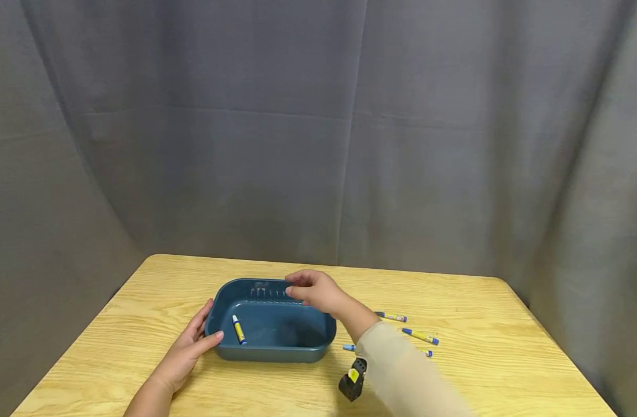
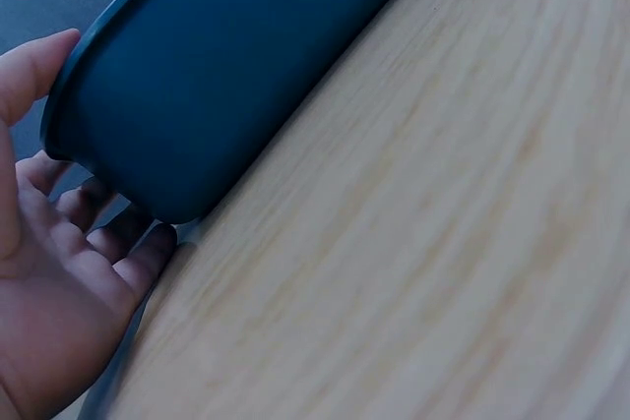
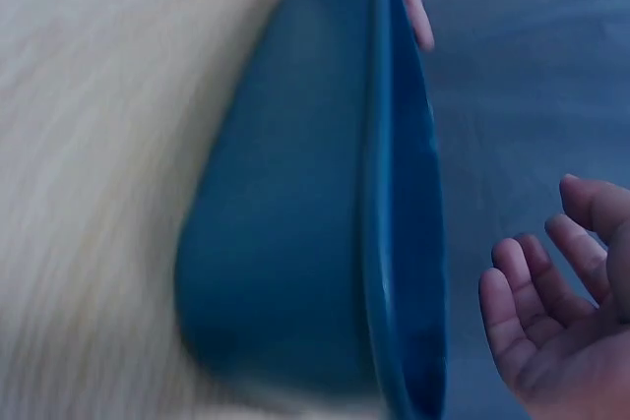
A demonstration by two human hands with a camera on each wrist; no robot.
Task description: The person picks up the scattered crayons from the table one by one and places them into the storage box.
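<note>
Bin [image 1: 276, 341], dark blue, near table [image 1: 506, 359] front-left, long axis left-right | left hand [image 1: 185, 353] grips its left end, thumb over rim | right hand [image 1: 315, 291] loosely curled, empty, above far rim | 1 marker [image 1: 239, 329] inside, lying near-far | 4 markers [image 1: 419, 336] right of bin, bare wood beyond | 1 black object [image 1: 352, 379] near the front edge

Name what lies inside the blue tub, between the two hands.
In the head view, one yellow marker lies on the tub floor between left hand and right hand.
</note>
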